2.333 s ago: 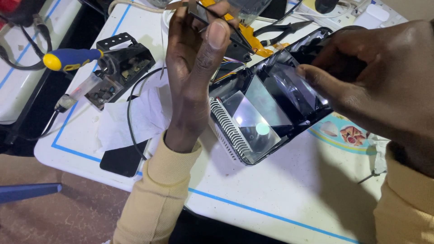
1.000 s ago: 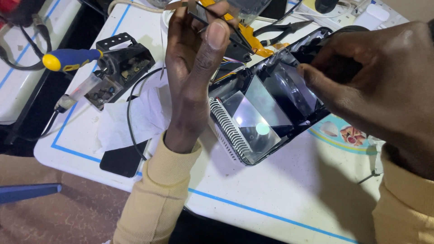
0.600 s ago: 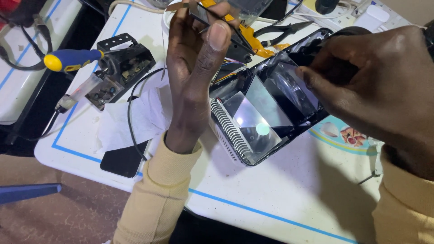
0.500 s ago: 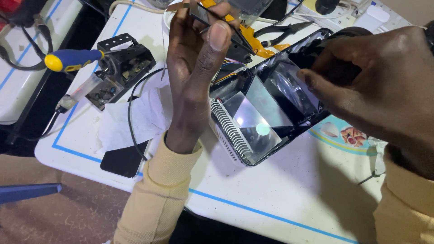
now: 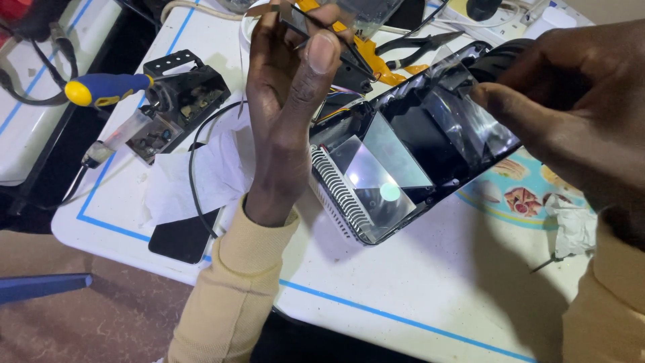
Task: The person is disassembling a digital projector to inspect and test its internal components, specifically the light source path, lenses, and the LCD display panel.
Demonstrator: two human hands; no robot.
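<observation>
Fingers [image 5: 316, 60] of the left hand [image 5: 285, 114] pinch a dark circuit board [image 5: 329, 44] above the opened black housing [image 5: 403, 161], just beside the right hand [image 5: 564, 101] gripping its clear film [image 5: 463, 114]; reassembly looks unfinished.

Both hands raised, fingers [image 5: 316, 64] pinched

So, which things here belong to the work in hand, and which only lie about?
In hand:
left hand
right hand
open black device housing
small dark circuit part

Lying about:
blue-and-yellow screwdriver
black pliers
white tissue
flat black phone
</observation>
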